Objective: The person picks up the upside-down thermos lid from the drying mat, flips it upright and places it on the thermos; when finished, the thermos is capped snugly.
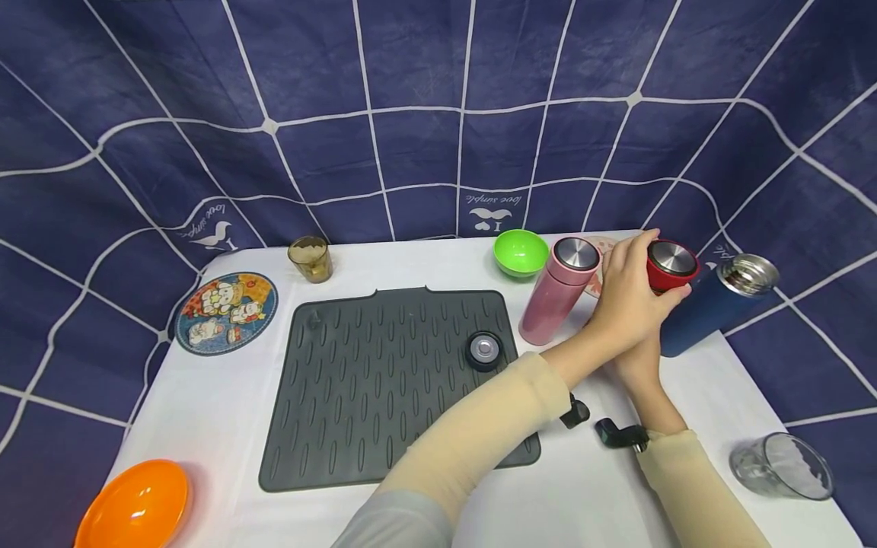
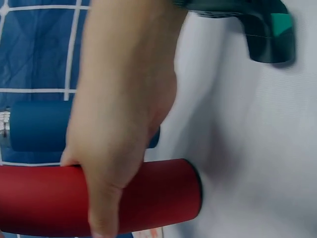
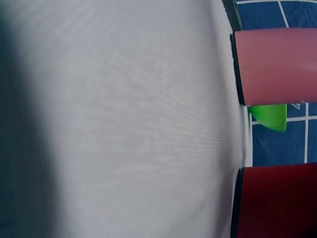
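Red cylindrical flask [image 2: 49, 201], far right, is gripped — silver-topped lid [image 1: 674, 259] clamped by L hand [image 1: 630, 293], body by R hand [image 1: 637, 364]. Prob. mid-job: lid not yet off; navy steel-necked flask [image 1: 709, 313], just right, already uncapped.

The red flask [image 2: 153, 193] stands upright, steel-topped lid [image 1: 674, 259] on

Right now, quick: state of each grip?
Left grip: closed, holding the red bottle near its top.
Right grip: closed, holding the same bottle lower down, around its body.
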A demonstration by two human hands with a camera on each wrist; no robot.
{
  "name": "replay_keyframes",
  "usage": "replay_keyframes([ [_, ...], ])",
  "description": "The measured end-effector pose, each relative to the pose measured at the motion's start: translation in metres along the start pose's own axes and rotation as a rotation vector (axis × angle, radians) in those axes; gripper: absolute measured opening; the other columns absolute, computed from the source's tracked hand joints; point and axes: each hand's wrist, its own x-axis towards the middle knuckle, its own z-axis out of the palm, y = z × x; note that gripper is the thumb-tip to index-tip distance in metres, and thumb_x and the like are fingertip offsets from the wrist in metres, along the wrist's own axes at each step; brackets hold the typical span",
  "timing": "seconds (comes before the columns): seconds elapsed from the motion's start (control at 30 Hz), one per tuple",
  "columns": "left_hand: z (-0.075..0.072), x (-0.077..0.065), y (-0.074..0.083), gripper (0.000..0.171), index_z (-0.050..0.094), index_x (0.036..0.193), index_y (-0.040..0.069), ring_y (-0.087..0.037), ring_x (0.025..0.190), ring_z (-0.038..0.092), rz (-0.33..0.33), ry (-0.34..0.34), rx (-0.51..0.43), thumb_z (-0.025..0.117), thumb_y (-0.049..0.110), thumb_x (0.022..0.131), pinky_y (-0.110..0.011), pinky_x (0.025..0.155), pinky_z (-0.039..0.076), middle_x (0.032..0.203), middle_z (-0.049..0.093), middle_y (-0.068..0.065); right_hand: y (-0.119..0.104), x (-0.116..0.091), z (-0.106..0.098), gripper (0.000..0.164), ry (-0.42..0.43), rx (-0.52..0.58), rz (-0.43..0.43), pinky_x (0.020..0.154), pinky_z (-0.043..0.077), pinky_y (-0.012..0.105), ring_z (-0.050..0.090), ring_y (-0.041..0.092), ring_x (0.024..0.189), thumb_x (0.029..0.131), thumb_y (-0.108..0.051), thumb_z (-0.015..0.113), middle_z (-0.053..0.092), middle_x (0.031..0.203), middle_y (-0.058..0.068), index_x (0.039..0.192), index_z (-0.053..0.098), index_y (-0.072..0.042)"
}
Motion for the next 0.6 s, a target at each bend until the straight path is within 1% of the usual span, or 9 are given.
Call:
replay_keyframes([
  [0.1,0.004,-0.002,-0.004,0.074,0.038,0.138,0.015,-0.007,0.127,0.038,-0.001,0.033,-0.028,0.075,0.038,0.078,-0.013,0.105,0.029,0.136,0.045,0.001,-0.001,0.001,0.0,0.053,-0.011,0.092,-0.009,0.088,0.033,0.009,0.049,-0.006,0.098,0.076,0.004,0.068,0.053,0.101,-0.025,0.125,0.049,-0.008],
  [0.17,0.007,-0.002,-0.006,0.074,0.038,0.137,0.013,-0.007,0.127,0.041,0.017,0.052,-0.051,0.075,0.036,0.078,-0.013,0.105,0.028,0.136,0.047,0.0,-0.002,0.001,-0.001,0.047,-0.011,0.067,-0.006,0.086,0.034,0.008,0.049,-0.007,0.095,0.078,0.003,0.067,0.052,0.097,-0.026,0.121,0.051,-0.007],
  [0.2,0.008,-0.002,-0.007,0.074,0.036,0.138,0.013,-0.008,0.127,0.041,0.026,0.054,-0.065,0.075,0.034,0.078,-0.013,0.106,0.028,0.135,0.048,0.0,-0.002,0.0,-0.001,0.043,-0.011,0.063,0.003,0.084,0.034,0.008,0.049,-0.007,0.092,0.078,0.003,0.066,0.052,0.095,-0.026,0.118,0.052,-0.004],
  [0.27,0.009,-0.002,-0.007,0.076,0.033,0.139,0.013,-0.007,0.126,0.042,0.028,0.049,-0.1,0.074,0.032,0.078,-0.013,0.105,0.028,0.134,0.048,0.001,-0.003,-0.003,-0.001,0.038,-0.007,0.0,0.02,0.083,0.032,0.007,0.046,-0.01,0.09,0.081,0.001,0.064,0.049,0.093,-0.029,0.117,0.052,0.0],
  [0.33,0.011,-0.001,-0.005,0.08,0.031,0.139,0.015,-0.005,0.124,0.042,-0.005,0.038,-0.166,0.075,0.035,0.076,-0.012,0.101,0.032,0.133,0.048,0.004,-0.004,-0.004,-0.002,0.039,-0.005,-0.069,0.028,0.086,0.03,0.006,0.044,-0.012,0.093,0.083,-0.004,0.064,0.045,0.095,-0.031,0.119,0.05,0.002],
  [0.4,0.012,-0.001,-0.004,0.082,0.032,0.137,0.017,-0.003,0.122,0.042,-0.066,0.041,-0.23,0.078,0.04,0.073,-0.01,0.096,0.035,0.13,0.048,0.007,-0.005,-0.003,-0.002,0.046,-0.018,-0.048,0.026,0.091,0.029,0.008,0.044,-0.009,0.1,0.084,-0.007,0.064,0.048,0.103,-0.026,0.126,0.046,-0.002],
  [0.5,0.014,-0.001,-0.005,0.084,0.035,0.132,0.018,0.001,0.117,0.043,-0.155,0.059,-0.305,0.081,0.046,0.069,-0.008,0.09,0.038,0.125,0.047,0.009,-0.013,-0.001,-0.002,0.06,-0.045,0.003,0.03,0.097,0.028,0.01,0.043,-0.003,0.113,0.084,-0.012,0.067,0.049,0.119,-0.013,0.136,0.036,-0.012],
  [0.57,0.016,-0.002,-0.009,0.081,0.036,0.13,0.017,0.001,0.114,0.044,-0.171,0.061,-0.323,0.082,0.044,0.069,-0.007,0.09,0.037,0.122,0.047,0.008,-0.018,0.0,-0.002,0.065,-0.057,0.043,0.04,0.098,0.028,0.011,0.043,0.001,0.116,0.084,-0.014,0.068,0.049,0.125,-0.005,0.138,0.032,-0.017],
  [0.6,0.016,-0.003,-0.01,0.079,0.037,0.129,0.016,0.002,0.114,0.044,-0.166,0.054,-0.33,0.081,0.043,0.07,-0.007,0.09,0.037,0.122,0.047,0.007,-0.02,-0.001,-0.003,0.067,-0.059,0.046,0.054,0.098,0.029,0.01,0.043,0.0,0.117,0.084,-0.013,0.068,0.049,0.125,-0.004,0.138,0.03,-0.017],
])
